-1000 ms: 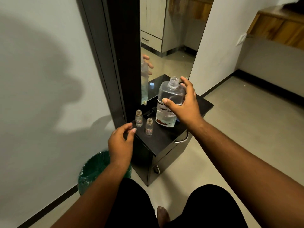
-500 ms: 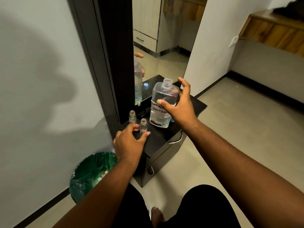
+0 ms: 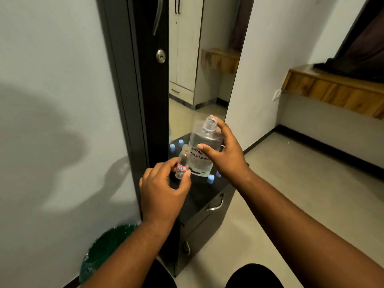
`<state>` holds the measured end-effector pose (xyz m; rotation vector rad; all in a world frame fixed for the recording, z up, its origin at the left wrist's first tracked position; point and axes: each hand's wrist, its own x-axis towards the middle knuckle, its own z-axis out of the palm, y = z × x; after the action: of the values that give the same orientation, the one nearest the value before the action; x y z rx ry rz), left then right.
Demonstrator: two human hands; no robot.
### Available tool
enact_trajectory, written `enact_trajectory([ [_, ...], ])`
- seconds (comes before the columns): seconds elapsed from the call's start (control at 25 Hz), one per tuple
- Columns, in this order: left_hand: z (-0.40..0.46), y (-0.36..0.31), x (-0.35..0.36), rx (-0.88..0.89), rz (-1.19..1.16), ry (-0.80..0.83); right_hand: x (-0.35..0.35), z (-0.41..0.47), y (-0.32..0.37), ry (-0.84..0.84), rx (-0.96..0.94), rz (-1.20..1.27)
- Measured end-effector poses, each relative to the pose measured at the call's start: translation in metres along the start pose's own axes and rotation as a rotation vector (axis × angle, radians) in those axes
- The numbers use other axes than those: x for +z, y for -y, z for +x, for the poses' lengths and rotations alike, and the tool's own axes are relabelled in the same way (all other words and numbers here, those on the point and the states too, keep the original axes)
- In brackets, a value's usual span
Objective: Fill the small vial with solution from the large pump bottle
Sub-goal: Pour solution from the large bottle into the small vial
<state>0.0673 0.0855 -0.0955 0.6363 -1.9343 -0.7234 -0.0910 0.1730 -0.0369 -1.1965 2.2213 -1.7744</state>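
My right hand (image 3: 224,156) grips the large clear bottle (image 3: 204,142), which has a handwritten label and an open threaded neck with no pump on it. The bottle is lifted off the black cabinet top (image 3: 205,190) and leans slightly left. My left hand (image 3: 164,188) pinches a small clear glass vial (image 3: 183,163) with a red-bordered label, upright and uncapped, just left of the bottle's lower half. Clear liquid fills much of the bottle. The second vial is hidden.
Small blue caps (image 3: 211,178) lie on the cabinet top, with others (image 3: 180,142) near the mirror (image 3: 199,69). A green-lined waste bin (image 3: 108,248) stands on the floor at lower left. The cabinet has metal drawer handles (image 3: 217,205). A wooden shelf (image 3: 332,88) runs along the right wall.
My left hand closed on a small vial and raised it off the cabinet. My right hand lifted the large bottle and tilted it a little toward the vial.
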Motion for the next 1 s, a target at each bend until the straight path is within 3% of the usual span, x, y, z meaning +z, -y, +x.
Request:
enact_trajectory([
  [0.2, 0.024, -0.069, -0.054, 0.177, -0.136, -0.133, -0.033, -0.016, 0.080, -0.012, -0.195, -0.185],
  [0.48, 0.022, -0.138, -0.106, 0.316, -0.231, -0.172, -0.073, -0.048, 0.175, -0.068, -0.408, -0.348],
  [1.0, 0.005, -0.186, -0.157, 0.408, -0.282, -0.211, -0.103, -0.086, 0.236, -0.175, -0.545, -0.490],
])
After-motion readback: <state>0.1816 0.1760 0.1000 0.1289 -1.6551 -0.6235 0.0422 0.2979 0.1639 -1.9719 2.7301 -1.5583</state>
